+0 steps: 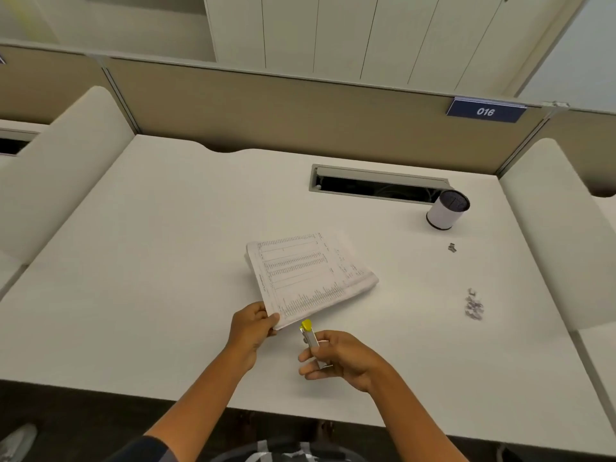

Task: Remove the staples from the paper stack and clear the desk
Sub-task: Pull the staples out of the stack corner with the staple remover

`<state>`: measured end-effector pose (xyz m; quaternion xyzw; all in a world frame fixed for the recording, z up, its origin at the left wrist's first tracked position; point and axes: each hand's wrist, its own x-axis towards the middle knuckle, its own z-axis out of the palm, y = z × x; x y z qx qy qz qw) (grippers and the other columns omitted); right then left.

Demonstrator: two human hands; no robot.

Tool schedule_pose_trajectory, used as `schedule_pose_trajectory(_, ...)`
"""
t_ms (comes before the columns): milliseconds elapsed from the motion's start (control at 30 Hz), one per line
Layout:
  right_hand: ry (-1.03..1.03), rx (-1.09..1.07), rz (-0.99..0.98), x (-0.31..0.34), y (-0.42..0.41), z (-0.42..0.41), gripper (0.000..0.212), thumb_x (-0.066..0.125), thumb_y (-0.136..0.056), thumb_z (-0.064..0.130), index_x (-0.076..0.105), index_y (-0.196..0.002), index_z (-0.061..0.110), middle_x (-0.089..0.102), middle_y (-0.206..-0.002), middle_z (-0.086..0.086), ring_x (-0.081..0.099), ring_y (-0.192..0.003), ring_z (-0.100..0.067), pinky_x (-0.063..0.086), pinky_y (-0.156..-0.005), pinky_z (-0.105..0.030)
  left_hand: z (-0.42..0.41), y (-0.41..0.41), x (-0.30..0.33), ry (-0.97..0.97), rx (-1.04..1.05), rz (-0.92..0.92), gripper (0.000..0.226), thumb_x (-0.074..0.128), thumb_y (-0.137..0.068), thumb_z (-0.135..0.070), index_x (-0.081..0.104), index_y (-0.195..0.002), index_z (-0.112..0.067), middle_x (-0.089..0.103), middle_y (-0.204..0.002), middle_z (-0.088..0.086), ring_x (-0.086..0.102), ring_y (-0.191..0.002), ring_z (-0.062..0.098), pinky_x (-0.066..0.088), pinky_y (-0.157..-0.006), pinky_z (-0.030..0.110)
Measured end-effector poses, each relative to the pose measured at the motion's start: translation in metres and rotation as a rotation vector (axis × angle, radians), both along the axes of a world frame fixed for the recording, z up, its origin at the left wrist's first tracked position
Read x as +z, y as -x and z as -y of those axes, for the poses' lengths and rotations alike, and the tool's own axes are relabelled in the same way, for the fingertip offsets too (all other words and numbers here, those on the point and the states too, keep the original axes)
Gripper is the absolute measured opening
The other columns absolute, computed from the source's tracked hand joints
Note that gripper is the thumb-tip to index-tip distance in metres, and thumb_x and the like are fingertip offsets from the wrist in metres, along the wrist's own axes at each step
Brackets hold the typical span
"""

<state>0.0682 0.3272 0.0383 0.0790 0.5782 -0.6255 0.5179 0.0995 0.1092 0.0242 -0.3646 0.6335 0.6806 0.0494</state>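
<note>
A stack of printed paper (306,275) lies tilted near the middle of the white desk (150,261). My left hand (251,328) pinches the stack's near corner. My right hand (336,356) grips a metal staple remover with a yellow tip (308,331). The yellow tip sits just right of that corner, almost touching the paper's edge. A heap of pulled staples (474,306) lies on the desk to the right. A couple more staples (452,247) lie further back.
A white cylindrical holder with a dark mesh inside (446,210) stands at the back right, beside an open cable slot (376,185). Beige partitions wall in the desk at the back and sides. A blue sign reading 016 (485,111) hangs on the back partition.
</note>
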Motion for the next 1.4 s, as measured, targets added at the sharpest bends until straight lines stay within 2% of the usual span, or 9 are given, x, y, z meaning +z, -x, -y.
schedule_pose_trajectory(167, 0.087, -0.038, 0.050, -0.006, -0.011, 0.017, 0.035, 0.056, -0.102, -0.002, 0.058, -0.137, 0.001, 0.070, -0.109, -0.024, 0.072, -0.101, -0.036, 0.057, -0.102, -0.050, 0.009, -0.006, -0.003, 0.031, -0.018, -0.057, 0.031, 0.069, -0.095, 0.001, 0.069, -0.124, -0.010, 0.075, -0.118, 0.006, 0.073, -0.102, 0.021, 0.062, -0.069, 0.025)
schedule_pose_trajectory(367, 0.021, -0.056, 0.023, -0.007, -0.020, 0.041, 0.035, 0.055, -0.099, 0.000, 0.063, -0.133, 0.002, 0.061, -0.094, -0.010, 0.054, -0.071, -0.017, 0.049, -0.074, -0.033, 0.017, -0.007, 0.000, 0.019, 0.030, -0.118, 0.027, 0.070, -0.095, -0.002, 0.072, -0.120, -0.013, 0.077, -0.121, 0.005, 0.073, -0.109, 0.022, 0.061, -0.074, 0.024)
schedule_pose_trajectory(433, 0.027, -0.077, 0.035, -0.006, -0.021, 0.048, 0.034, 0.056, -0.101, 0.008, 0.062, -0.134, 0.002, 0.059, -0.091, -0.008, 0.050, -0.068, -0.015, 0.046, -0.071, -0.031, 0.017, -0.005, 0.003, 0.012, 0.045, -0.137, 0.024, 0.070, -0.095, -0.002, 0.072, -0.113, -0.018, 0.077, -0.119, 0.003, 0.073, -0.110, 0.021, 0.060, -0.076, 0.023)
schedule_pose_trajectory(567, 0.016, -0.082, 0.016, -0.001, -0.018, 0.058, 0.050, 0.061, -0.102, 0.050, 0.068, -0.131, 0.010, 0.059, -0.089, -0.005, 0.048, -0.068, -0.013, 0.045, -0.068, -0.029, 0.018, 0.000, 0.006, -0.011, 0.068, -0.148, 0.023, 0.071, -0.095, -0.003, 0.073, -0.111, -0.018, 0.077, -0.118, 0.002, 0.072, -0.109, 0.019, 0.057, -0.076, 0.022)
schedule_pose_trajectory(667, -0.039, -0.087, -0.059, 0.000, -0.014, 0.065, 0.054, 0.055, -0.100, 0.061, 0.069, -0.130, 0.018, 0.056, -0.092, -0.004, 0.046, -0.070, -0.012, 0.045, -0.070, -0.029, 0.018, 0.003, 0.006, -0.019, 0.074, -0.139, 0.024, 0.073, -0.094, -0.004, 0.074, -0.116, -0.014, 0.078, -0.115, -0.001, 0.072, -0.109, 0.018, 0.055, -0.075, 0.019)
schedule_pose_trajectory(800, -0.035, -0.133, -0.096, 0.003, -0.007, 0.071, 0.055, 0.055, -0.100, 0.064, 0.070, -0.128, 0.019, 0.057, -0.095, -0.004, 0.044, -0.067, -0.012, 0.041, -0.063, -0.027, 0.020, 0.006, 0.009, -0.026, 0.082, -0.131, 0.025, 0.073, -0.094, -0.005, 0.074, -0.117, -0.015, 0.076, -0.111, -0.006, 0.072, -0.102, 0.010, 0.052, -0.065, 0.007)
schedule_pose_trajectory(1000, -0.043, -0.143, -0.131, 0.006, 0.002, 0.078, 0.055, 0.054, -0.101, 0.062, 0.070, -0.127, 0.018, 0.060, -0.095, -0.004, 0.040, -0.063, -0.012, 0.036, -0.056, -0.026, 0.023, 0.009, 0.010, -0.009, 0.070, -0.137, 0.023, 0.074, -0.093, -0.007, 0.073, -0.111, -0.021, 0.076, -0.110, -0.008, 0.071, -0.097, 0.002, 0.053, -0.065, 0.008)
schedule_pose_trajectory(1167, -0.056, -0.138, -0.156, 0.005, 0.010, 0.084, 0.054, 0.054, -0.101, 0.061, 0.068, -0.130, 0.018, 0.061, -0.093, -0.005, 0.042, -0.062, -0.012, 0.038, -0.055, -0.026, 0.024, 0.013, 0.010, 0.053, 0.060, -0.142, 0.023, 0.075, -0.094, -0.010, 0.072, -0.112, -0.024, 0.075, -0.121, -0.006, 0.071, -0.103, 0.013, 0.053, -0.066, 0.008)
schedule_pose_trajectory(1400, -0.061, -0.127, -0.185, 0.004, 0.017, 0.092, 0.054, 0.058, -0.098, 0.062, 0.071, -0.124, 0.017, 0.063, -0.092, -0.007, 0.048, -0.062, -0.014, 0.042, -0.056, -0.027, 0.028, 0.016, 0.011, 0.104, 0.036, -0.136, 0.022, 0.076, -0.093, -0.013, 0.073, -0.113, -0.023, 0.073, -0.119, -0.009, 0.071, -0.097, 0.010, 0.053, -0.062, 0.007)
